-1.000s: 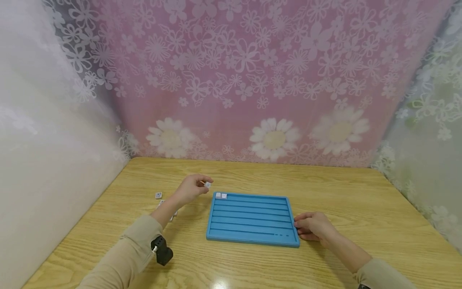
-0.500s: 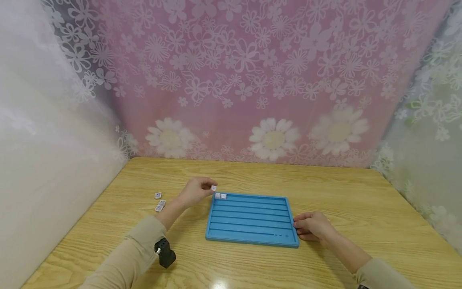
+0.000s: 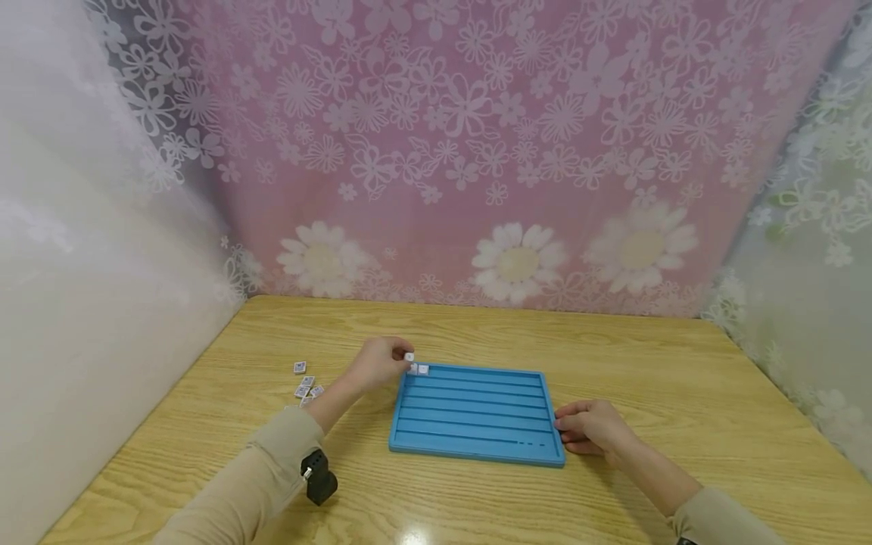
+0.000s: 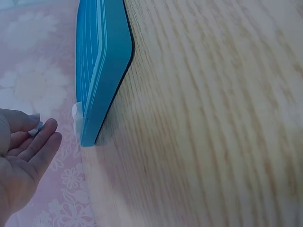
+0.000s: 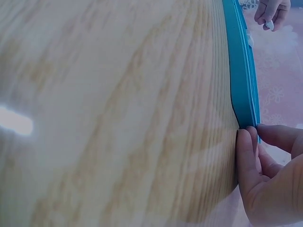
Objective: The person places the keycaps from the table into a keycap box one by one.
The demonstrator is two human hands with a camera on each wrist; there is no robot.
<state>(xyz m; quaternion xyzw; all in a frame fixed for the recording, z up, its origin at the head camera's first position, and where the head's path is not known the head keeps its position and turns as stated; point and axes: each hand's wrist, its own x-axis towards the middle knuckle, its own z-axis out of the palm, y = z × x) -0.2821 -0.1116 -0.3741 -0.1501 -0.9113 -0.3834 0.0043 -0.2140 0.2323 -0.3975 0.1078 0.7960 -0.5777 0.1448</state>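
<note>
Farthest left, behind the left hand on the bench point(image 3: 368, 484), we see small loose tiles point(image 3: 302, 391); the beige sleeve point(image 3: 238, 477) crowds the nearest ones and may hide some.

Our left hand point(image 3: 381, 363) pinches a white block point(image 3: 409, 356) between thumb and fingers, just above the far left corner of the tray. We judge the block light, hard and perhaps slick — best taken by opposite sides with the fingertips.

Just below those fingertips, two white blocks point(image 3: 423, 370) sit in the tray's farthest row, the left one partly covered by the fingers, so room there is tight.

Between our hands lies the blue tray point(image 3: 477, 456), likely stiff, light and apt to slide; its rim offers the hold. Our right hand point(image 3: 591, 426) pinches its right edge, thumb at the rim — fingers against the outer side.
</note>
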